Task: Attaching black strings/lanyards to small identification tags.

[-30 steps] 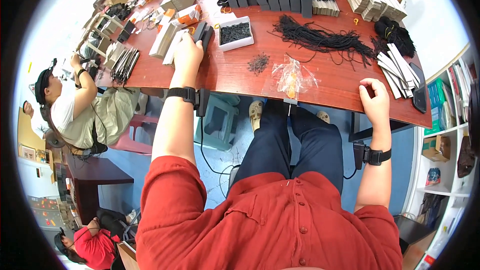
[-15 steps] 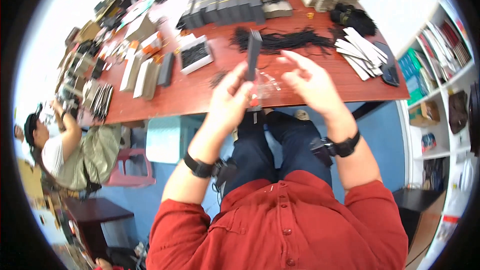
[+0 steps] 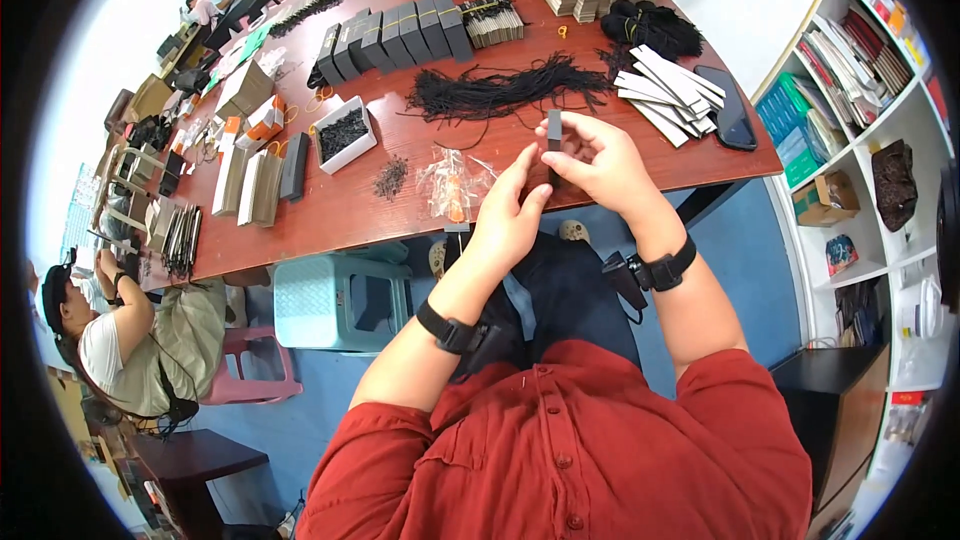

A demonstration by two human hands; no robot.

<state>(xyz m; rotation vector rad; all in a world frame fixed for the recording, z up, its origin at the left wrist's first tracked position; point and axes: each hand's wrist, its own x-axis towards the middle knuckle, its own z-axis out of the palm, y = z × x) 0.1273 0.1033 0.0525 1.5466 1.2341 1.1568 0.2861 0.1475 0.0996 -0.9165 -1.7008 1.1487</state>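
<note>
A narrow dark grey stack of card (image 3: 555,128) stands upright in my right hand (image 3: 602,168), its top showing above the thumb. The fingers are closed around it, and its lower part is partly hidden. Close beside it on the left, my left hand (image 3: 508,218) has thumb and fingers apart; no held thing shows between them. Both hands are above the table's front edge. Left of them, a crumpled clear plastic bag (image 3: 447,180) with something orange in it lies on the table. Behind the hands stretches a bundle of black cords (image 3: 500,90).
Small black pieces fill a white box (image 3: 350,152) and lie in a loose pile (image 3: 391,178). Dark grey card stacks (image 3: 400,35) stand behind. White strips (image 3: 668,95) and a phone (image 3: 728,110) lie right. A blue stool (image 3: 330,305) is below; a seated person (image 3: 130,320) works left.
The grey card stack has passed from my left hand to my right. The right hand has closed around it, while the left has let go and opened. The view has shifted slightly.
</note>
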